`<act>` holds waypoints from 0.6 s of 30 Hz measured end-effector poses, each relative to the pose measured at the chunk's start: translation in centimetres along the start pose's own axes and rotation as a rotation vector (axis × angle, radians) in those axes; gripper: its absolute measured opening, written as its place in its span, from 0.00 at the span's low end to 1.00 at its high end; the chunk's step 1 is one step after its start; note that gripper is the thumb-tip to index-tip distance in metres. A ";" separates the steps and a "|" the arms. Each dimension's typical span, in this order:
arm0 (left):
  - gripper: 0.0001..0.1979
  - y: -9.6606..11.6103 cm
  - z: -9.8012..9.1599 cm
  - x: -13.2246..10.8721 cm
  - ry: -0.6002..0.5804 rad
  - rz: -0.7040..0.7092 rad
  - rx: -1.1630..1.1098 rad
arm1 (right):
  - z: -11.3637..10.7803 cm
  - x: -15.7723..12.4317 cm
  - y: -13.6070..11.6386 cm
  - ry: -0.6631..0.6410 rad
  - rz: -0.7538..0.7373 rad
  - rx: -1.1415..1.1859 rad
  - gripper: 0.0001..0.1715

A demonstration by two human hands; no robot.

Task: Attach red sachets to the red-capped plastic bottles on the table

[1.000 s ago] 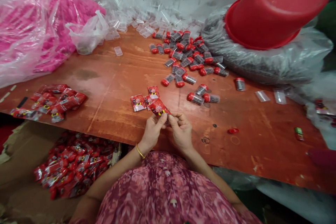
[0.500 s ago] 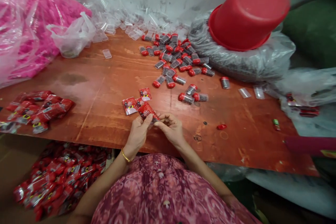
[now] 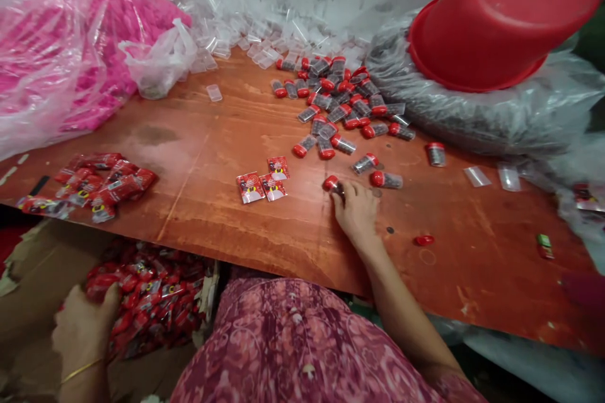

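Observation:
On the wooden table, my right hand (image 3: 357, 211) has its fingers round a small clear bottle with a red cap (image 3: 331, 183), dark contents inside. More red-capped bottles (image 3: 326, 101) lie heaped beyond it. Left of that hand lie three small red printed cards (image 3: 250, 187). My left hand (image 3: 85, 324) is low at the left, over a cardboard box of red printed packets (image 3: 155, 302). Its thumb and fingers are apart, with red packets visible between and beyond them; the fingertips are partly hidden.
A small pile of red packets (image 3: 113, 186) lies at the table's left. Clear plastic pieces (image 3: 265, 53) are heaped at the back. A red tub (image 3: 501, 19) sits upside down on a plastic sack (image 3: 454, 110). A bag of pink material (image 3: 70, 56) stands far left.
My hands have parted. The left moved from the red packet on the table down to the box; the right moved over to a red-capped bottle. The view shifted left.

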State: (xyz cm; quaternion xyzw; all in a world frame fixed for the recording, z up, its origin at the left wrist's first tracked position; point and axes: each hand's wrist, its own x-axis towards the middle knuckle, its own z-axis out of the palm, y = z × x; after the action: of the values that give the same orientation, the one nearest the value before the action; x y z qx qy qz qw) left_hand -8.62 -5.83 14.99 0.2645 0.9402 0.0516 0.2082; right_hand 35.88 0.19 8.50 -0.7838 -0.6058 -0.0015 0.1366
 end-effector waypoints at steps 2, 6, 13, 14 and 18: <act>0.27 0.3 1.3 0.0 0.343 0.279 -0.039 | 0.3 -1.1 -1.0 0.009 -0.080 0.010 0.21; 0.15 6.7 5.4 -2.3 0.439 0.930 -0.326 | 0.7 -2.0 -2.6 0.076 -0.196 0.068 0.25; 0.18 22.6 11.2 -7.7 0.117 1.190 -0.020 | 1.9 -2.0 -2.7 0.289 -0.247 0.216 0.17; 0.18 24.0 11.8 -8.0 0.093 1.172 0.032 | 2.1 -2.1 -2.7 0.308 -0.258 0.233 0.16; 0.15 26.6 13.5 -8.3 0.032 1.134 0.142 | 2.2 -2.0 -2.6 0.343 -0.296 0.293 0.13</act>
State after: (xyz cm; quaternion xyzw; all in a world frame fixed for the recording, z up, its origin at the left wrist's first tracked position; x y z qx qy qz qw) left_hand 16.10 12.38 11.24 0.7403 0.6554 0.0960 0.1153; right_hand 32.53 -0.67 6.57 -0.6466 -0.6757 -0.0665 0.3477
